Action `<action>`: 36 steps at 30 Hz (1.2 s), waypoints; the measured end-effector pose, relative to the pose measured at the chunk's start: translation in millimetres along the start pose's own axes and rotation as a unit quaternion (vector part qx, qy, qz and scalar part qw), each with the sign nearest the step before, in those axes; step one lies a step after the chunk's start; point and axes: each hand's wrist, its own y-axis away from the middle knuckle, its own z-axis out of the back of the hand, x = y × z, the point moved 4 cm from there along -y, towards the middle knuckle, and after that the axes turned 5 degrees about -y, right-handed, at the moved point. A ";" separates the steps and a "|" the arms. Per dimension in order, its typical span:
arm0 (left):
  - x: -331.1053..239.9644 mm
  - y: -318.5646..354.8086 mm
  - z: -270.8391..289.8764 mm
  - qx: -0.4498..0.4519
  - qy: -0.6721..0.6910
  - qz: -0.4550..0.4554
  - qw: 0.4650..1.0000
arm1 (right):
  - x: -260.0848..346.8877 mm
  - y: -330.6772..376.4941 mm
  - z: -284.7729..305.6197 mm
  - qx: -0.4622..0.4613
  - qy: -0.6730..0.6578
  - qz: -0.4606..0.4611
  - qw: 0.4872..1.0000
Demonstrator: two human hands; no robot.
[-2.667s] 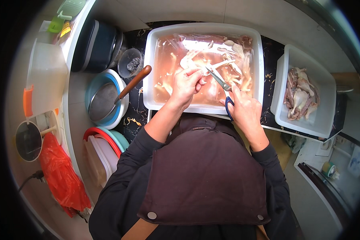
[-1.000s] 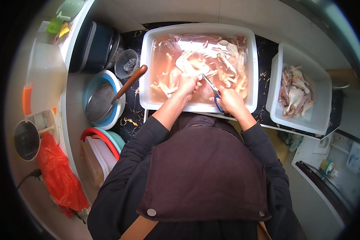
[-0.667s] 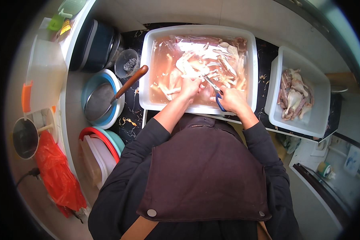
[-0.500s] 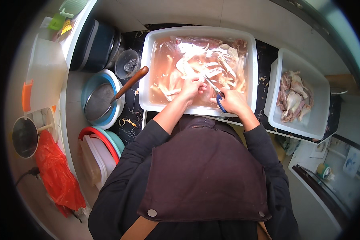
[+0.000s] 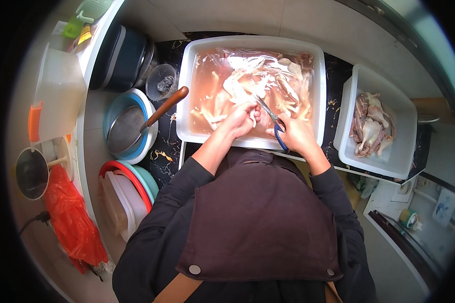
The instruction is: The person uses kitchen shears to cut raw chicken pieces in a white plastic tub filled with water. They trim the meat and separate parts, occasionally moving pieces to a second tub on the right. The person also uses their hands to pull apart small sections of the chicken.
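Observation:
A white tub (image 5: 183, 96) of pinkish water with pale poultry pieces (image 5: 287, 87) stands in front of me. Over its near side, my left hand (image 5: 239, 121) is closed around a pale piece of poultry (image 5: 253, 117), most of it hidden by the fingers. My right hand (image 5: 297, 134) grips blue-handled scissors (image 5: 269, 113), with a finger and thumb at the handle loops. The blades point up and to the left, their tips just beside my left fingers. Glare on the wet pieces blurs their outlines.
Right of the tub, a second white tub (image 5: 352, 96) holds several raw poultry legs (image 5: 373, 126). To the left, a wooden-handled strainer (image 5: 126, 130) rests in a blue basin (image 5: 107, 112), its handle reaching toward the tub. A clear bowl (image 5: 158, 91) sits behind it. Stacked basins (image 5: 149, 184) stand nearer.
My left hand has turned and drawn slightly nearer, and the pale piece shows more at its fingers. My right hand and the scissors have shifted a little nearer, the handles lower.

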 end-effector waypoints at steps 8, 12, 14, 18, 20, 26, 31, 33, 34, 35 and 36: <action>-13.5 6.4 -5.5 0.004 0.050 -0.014 0.999 | 4.6 -0.6 3.4 -0.019 -0.022 0.030 0.999; -18.0 7.1 -9.7 0.042 0.050 -0.031 0.997 | 3.4 -2.6 3.2 -0.046 -0.021 0.062 0.997; -19.8 9.5 -15.4 0.061 0.053 -0.036 0.996 | 2.3 -5.6 3.6 -0.060 -0.022 0.072 0.995; -21.6 12.8 -24.5 0.097 0.055 -0.053 0.992 | 4.5 -6.2 5.4 -0.050 -0.062 0.060 0.995; -22.0 12.1 -29.6 0.120 0.057 -0.066 0.989 | 9.0 -2.3 3.0 -0.038 -0.108 0.042 0.993; -22.2 -1.3 -36.4 0.144 0.045 -0.081 0.985 | 23.5 2.3 6.7 -0.050 -0.144 -0.017 0.988; -15.1 -12.8 -31.6 0.114 0.035 -0.096 0.988 | 31.5 4.0 7.3 -0.020 -0.175 -0.076 0.981; -13.8 -8.0 -42.0 0.120 0.041 -0.087 0.988 | 33.5 2.6 5.2 -0.034 -0.187 -0.080 0.978; -11.8 -7.5 -44.3 0.122 0.033 -0.078 0.989 | 32.2 2.2 4.4 -0.040 -0.193 -0.082 0.977; -10.1 -7.4 -46.0 0.124 0.026 -0.070 0.990 | 28.2 0.7 0.3 -0.038 -0.187 -0.068 0.979; -9.2 -7.3 -46.4 0.125 0.018 -0.062 0.990 | 27.3 0.5 -0.2 -0.034 -0.190 -0.071 0.979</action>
